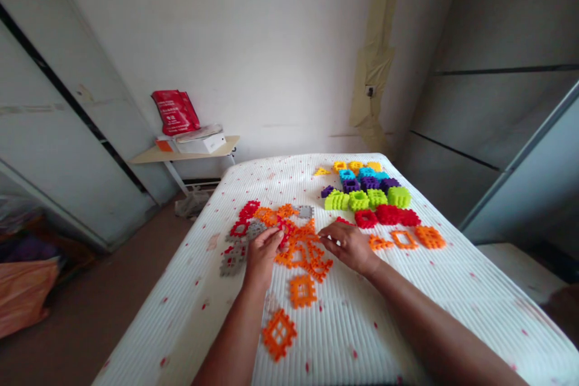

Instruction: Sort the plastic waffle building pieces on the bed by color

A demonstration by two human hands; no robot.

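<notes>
My left hand (265, 250) is closed at the left side of a loose pile of orange interlocking building pieces (298, 253). A red building piece (284, 230) shows at its thumb and fingertips, pinched there. On the pile's right side is my right hand (346, 244), fingers curled together; what they hold, if anything, is hidden. Grey pieces (233, 260) and red pieces (249, 210) lie just left of my left hand. Nearer to me, two orange window-shaped pieces (302, 291) lie flat, apart from the pile.
Beyond my right hand, pieces stand grouped by colour: orange (429, 236), red (389, 215), lime green (377, 198), purple (370, 183), blue (366, 172) and yellow (355, 166). All rest on a white ribbed bed cover (203, 295). A side table (190, 157) bears a red bag (175, 112).
</notes>
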